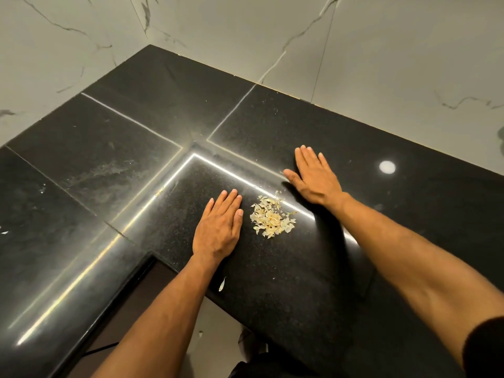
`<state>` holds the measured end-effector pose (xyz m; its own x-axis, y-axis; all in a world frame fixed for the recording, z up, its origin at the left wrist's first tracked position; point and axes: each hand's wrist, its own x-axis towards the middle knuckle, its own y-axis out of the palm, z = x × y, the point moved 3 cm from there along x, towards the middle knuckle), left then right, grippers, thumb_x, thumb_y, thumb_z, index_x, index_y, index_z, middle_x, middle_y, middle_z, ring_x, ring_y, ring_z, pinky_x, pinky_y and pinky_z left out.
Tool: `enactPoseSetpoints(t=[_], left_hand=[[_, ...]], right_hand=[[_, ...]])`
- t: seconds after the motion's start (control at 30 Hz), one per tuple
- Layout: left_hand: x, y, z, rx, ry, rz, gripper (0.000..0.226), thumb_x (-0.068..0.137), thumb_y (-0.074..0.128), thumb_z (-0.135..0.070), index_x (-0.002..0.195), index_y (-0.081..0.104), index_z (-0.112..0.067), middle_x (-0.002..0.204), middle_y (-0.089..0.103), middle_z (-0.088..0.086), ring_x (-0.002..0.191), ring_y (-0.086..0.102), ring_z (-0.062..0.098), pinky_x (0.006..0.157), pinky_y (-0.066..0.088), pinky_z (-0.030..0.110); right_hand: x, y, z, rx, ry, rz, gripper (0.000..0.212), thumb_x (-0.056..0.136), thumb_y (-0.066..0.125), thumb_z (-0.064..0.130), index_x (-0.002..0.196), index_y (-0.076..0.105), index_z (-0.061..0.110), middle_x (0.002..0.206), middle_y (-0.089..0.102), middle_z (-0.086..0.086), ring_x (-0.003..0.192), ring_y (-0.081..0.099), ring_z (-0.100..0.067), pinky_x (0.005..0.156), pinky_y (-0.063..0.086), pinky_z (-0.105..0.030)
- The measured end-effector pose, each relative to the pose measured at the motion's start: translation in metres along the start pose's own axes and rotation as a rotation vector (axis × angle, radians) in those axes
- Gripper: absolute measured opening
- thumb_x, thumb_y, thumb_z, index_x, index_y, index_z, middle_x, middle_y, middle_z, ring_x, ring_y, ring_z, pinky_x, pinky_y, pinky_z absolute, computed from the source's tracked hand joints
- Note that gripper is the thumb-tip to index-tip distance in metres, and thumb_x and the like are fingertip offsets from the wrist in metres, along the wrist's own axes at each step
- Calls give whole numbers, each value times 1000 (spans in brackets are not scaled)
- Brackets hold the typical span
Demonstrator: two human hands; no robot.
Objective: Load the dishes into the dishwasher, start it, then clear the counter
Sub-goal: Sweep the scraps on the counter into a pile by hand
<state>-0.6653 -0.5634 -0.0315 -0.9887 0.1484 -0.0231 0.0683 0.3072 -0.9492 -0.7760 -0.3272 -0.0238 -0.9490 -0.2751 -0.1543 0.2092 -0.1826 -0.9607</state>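
A small heap of pale dry peel scraps (272,218) lies on the black stone counter (131,148). My left hand (218,227) lies flat on the counter just left of the heap, fingers straight and together. My right hand (315,177) lies flat a little beyond and to the right of the heap, fingers straight, thumb out to the left. Neither hand holds anything. One loose scrap (222,284) lies near the counter's front edge, beside my left forearm.
The counter runs into a corner of white marbled wall (381,50). A few tiny crumbs (42,188) and a dull smear (109,173) mark the left part. The counter's inner front edge (141,271) drops to the floor (207,334) below.
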Motion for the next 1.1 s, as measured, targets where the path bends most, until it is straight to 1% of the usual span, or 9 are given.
enactPoseSetpoints(t=[0.17,0.37,0.43,0.53,0.6,0.67,0.87,1.0,1.1], left_hand=[[0,0,1,-10,0,-10,70,93,0,-51,151,28,-22,159,21,-8,148,8,7,119,-4,25],[-3,1,0,-20,4,-17,70,94,2,-51,150,30,-20,159,23,-7,148,10,8,120,-1,28],[-4,1,-1,-18,-3,-11,65,97,5,-49,151,29,-21,159,21,-7,148,8,8,119,-3,27],[-6,0,1,-24,-1,-5,62,98,8,-47,151,27,-22,160,19,-8,148,7,8,118,-6,25],[-6,0,1,-24,2,-6,62,98,8,-47,152,27,-22,160,19,-7,148,7,8,118,-5,25],[-6,0,2,-37,4,-7,61,98,10,-45,151,28,-21,159,20,-7,148,8,8,118,-4,25],[-3,-2,3,-116,3,-56,57,99,17,-41,147,38,-19,156,31,-6,147,17,8,119,2,26],[-4,-3,3,-124,14,-73,55,100,19,-40,146,40,-18,155,33,-4,147,19,9,118,3,25],[-5,-2,4,-139,16,-80,48,104,24,-35,147,39,-18,156,32,-4,147,18,9,118,2,25]], right_hand=[[-28,21,43,-45,-181,38,86,91,-2,70,154,-7,12,161,-11,-11,149,-12,-20,120,-10,-38],[-72,31,67,24,-425,145,88,86,-9,73,154,-7,17,157,-15,2,147,-16,-10,120,-11,-32],[-67,24,55,67,-366,111,91,85,-8,75,154,-6,18,157,-14,2,146,-15,-9,121,-10,-33],[-42,7,22,59,-77,10,86,92,1,71,155,-2,14,162,-8,-6,149,-10,-16,119,-10,-37],[-25,-1,3,36,54,43,81,96,10,66,156,-2,12,163,-7,-9,150,-8,-20,119,-9,-41],[-17,-1,-1,-6,66,89,83,95,10,68,156,-3,12,163,-9,-10,150,-9,-21,120,-8,-44],[-49,25,51,-123,-248,102,92,84,-9,75,154,-9,15,161,-14,-8,149,-14,-19,120,-10,-44],[-79,35,70,-60,-456,152,84,86,-5,76,149,-13,21,158,-15,1,147,-16,-11,120,-14,-36],[-77,33,64,55,-407,124,89,85,-2,78,153,-8,20,159,-10,3,148,-11,-9,122,-8,-34]])
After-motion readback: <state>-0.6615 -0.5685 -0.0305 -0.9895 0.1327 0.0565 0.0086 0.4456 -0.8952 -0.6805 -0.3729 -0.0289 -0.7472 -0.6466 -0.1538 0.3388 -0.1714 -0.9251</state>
